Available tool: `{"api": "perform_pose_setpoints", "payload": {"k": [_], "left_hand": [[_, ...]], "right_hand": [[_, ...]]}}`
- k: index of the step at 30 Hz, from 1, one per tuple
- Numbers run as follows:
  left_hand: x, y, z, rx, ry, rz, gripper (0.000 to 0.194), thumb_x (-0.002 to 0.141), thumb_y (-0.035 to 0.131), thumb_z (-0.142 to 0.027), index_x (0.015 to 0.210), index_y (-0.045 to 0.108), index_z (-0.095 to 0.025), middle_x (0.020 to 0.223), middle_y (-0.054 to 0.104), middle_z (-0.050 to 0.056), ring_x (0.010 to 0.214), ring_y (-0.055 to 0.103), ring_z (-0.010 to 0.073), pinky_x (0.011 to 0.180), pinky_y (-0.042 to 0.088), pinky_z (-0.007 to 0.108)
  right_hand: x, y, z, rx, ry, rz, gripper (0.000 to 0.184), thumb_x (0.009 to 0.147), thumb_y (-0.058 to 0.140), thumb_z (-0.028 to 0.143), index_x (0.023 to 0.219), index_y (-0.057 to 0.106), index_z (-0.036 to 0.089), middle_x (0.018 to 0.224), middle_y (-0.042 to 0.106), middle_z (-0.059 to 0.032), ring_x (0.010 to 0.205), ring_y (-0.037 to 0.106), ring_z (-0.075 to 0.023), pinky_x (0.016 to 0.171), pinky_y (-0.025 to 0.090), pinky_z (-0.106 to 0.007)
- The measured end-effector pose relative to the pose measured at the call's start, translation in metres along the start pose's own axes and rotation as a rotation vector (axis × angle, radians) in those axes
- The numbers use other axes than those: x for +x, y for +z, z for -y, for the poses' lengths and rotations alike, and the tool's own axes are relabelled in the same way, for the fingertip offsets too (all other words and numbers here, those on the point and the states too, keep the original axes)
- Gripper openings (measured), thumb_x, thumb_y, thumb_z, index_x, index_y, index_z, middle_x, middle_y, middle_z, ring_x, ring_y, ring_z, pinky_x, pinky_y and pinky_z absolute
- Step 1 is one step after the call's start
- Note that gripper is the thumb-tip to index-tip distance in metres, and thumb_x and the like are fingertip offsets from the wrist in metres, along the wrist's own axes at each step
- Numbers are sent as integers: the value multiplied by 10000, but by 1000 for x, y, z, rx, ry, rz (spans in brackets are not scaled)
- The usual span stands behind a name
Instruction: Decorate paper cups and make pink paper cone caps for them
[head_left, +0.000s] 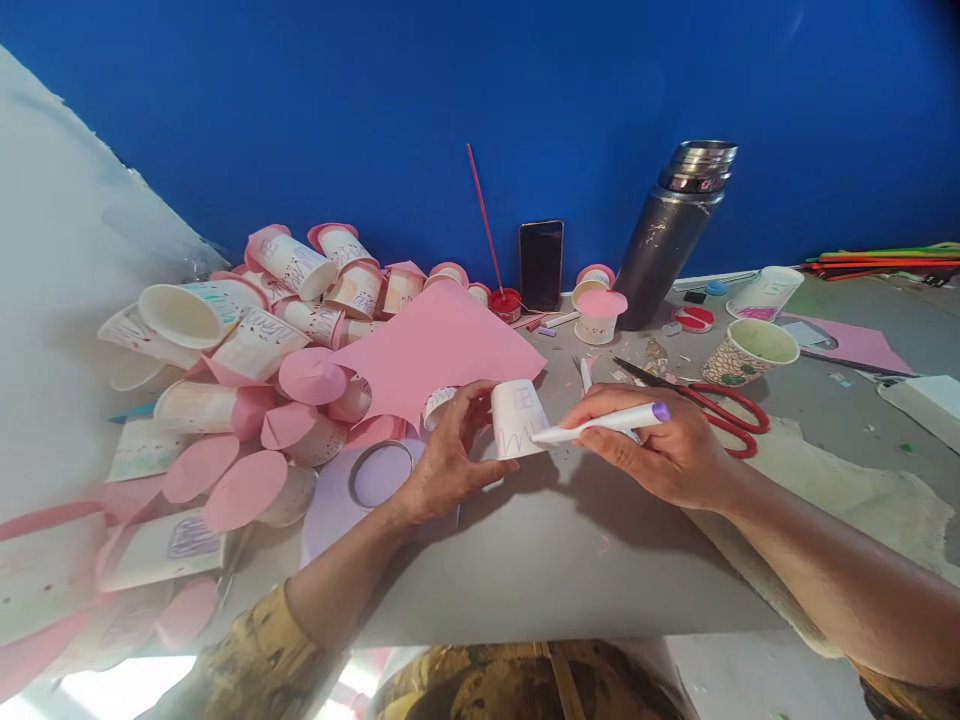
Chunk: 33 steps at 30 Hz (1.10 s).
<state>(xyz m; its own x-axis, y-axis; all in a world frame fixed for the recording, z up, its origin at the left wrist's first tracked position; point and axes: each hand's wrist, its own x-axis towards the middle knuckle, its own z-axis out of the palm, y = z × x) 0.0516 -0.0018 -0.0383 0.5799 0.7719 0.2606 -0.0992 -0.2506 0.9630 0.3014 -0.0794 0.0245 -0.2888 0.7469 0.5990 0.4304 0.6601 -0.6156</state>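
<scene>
My left hand (450,450) grips a white paper cup (516,412), turned upside down and slightly tilted, by its side. Purple lines mark the cup: a small window shape near the top and a zigzag lower down. In my right hand (660,450) is a white marker with a purple end (607,424), its tip at the cup's lower right side. Another white pen-like stick (586,374) shows just beyond my right fingers, partly hidden. Behind the left hand lies a large pink paper sheet (450,345), and a lilac paper (337,510) carries a ring (381,474).
Many decorated cups with pink paper tops (255,490) are heaped at the left. Red-handled scissors (731,412) lie right of centre, near a patterned cup (750,352) and a cloth (825,510). A dark flask (675,240) and a phone (541,265) stand by the blue wall.
</scene>
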Motion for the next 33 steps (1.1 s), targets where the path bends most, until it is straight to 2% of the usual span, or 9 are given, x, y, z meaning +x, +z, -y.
{"api": "perform_pose_setpoints", "payload": {"k": [3, 6, 8, 12, 18, 21, 24, 29, 33], "left_hand": [[1, 0, 2, -11, 7, -1, 772, 705, 913, -148, 1349, 517, -303, 1389, 577, 66, 1377, 539, 264, 1200, 408, 437], [2, 2, 0, -39, -13, 2, 765, 702, 914, -157, 1339, 514, -297, 1390, 573, 73, 1364, 550, 271, 1193, 417, 448], [2, 3, -2, -71, -30, 0, 764, 693, 915, -156, 1326, 510, -297, 1395, 564, 73, 1364, 551, 269, 1190, 421, 450], [2, 6, -5, -126, -54, -8, 757, 686, 916, -148, 1300, 501, -303, 1392, 563, 61, 1392, 531, 257, 1203, 406, 441], [4, 7, -5, -107, -48, 3, 752, 691, 922, -188, 1300, 496, -301, 1384, 588, 71, 1383, 547, 275, 1191, 423, 452], [3, 4, -1, -20, 0, -21, 767, 699, 913, -188, 1331, 495, -306, 1386, 582, 68, 1374, 549, 274, 1180, 431, 446], [0, 2, -1, 143, 26, -32, 769, 714, 878, -166, 1370, 499, -293, 1409, 568, 83, 1368, 540, 291, 1180, 424, 464], [-4, 3, -5, 348, 34, -24, 778, 725, 859, -184, 1399, 485, -282, 1405, 576, 97, 1272, 573, 296, 1122, 443, 474], [-3, 3, -7, 391, 25, -34, 779, 714, 872, -217, 1390, 489, -270, 1402, 578, 95, 1236, 574, 294, 1076, 466, 452]], "right_hand": [[0, 0, 0, 12, 9, 27, 151, 1026, 590, 257, 1038, 732, 208, 835, 766, -25, 658, 680, -139, 602, 510, -261], [1, -1, -1, 9, 22, -41, 155, 1020, 590, 251, 1027, 734, 193, 839, 759, -30, 643, 652, -132, 579, 483, -258], [1, -2, -1, 2, 47, -80, 160, 1019, 591, 256, 996, 733, 186, 796, 741, -17, 582, 598, -116, 543, 445, -255], [1, -4, 0, 31, 97, -49, 177, 1019, 597, 277, 941, 730, 190, 666, 680, 31, 475, 488, -89, 485, 381, -250], [1, -4, 0, 56, 116, -65, 212, 1029, 582, 311, 933, 726, 190, 673, 680, 15, 472, 478, -98, 472, 378, -258], [0, -3, 0, 49, 123, -79, 233, 1039, 578, 334, 924, 729, 199, 668, 680, 8, 499, 522, -116, 492, 405, -269], [-2, -2, 0, 44, 90, -140, 203, 1036, 587, 334, 988, 739, 208, 823, 755, -39, 603, 617, -149, 547, 462, -288], [-1, 4, -1, 37, 12, -45, 142, 1022, 608, 262, 1065, 732, 208, 871, 760, -40, 723, 686, -167, 642, 515, -288], [-1, 5, -1, 2, -27, 21, 135, 1023, 596, 244, 1036, 727, 210, 835, 765, -22, 665, 675, -143, 637, 518, -270]]}}
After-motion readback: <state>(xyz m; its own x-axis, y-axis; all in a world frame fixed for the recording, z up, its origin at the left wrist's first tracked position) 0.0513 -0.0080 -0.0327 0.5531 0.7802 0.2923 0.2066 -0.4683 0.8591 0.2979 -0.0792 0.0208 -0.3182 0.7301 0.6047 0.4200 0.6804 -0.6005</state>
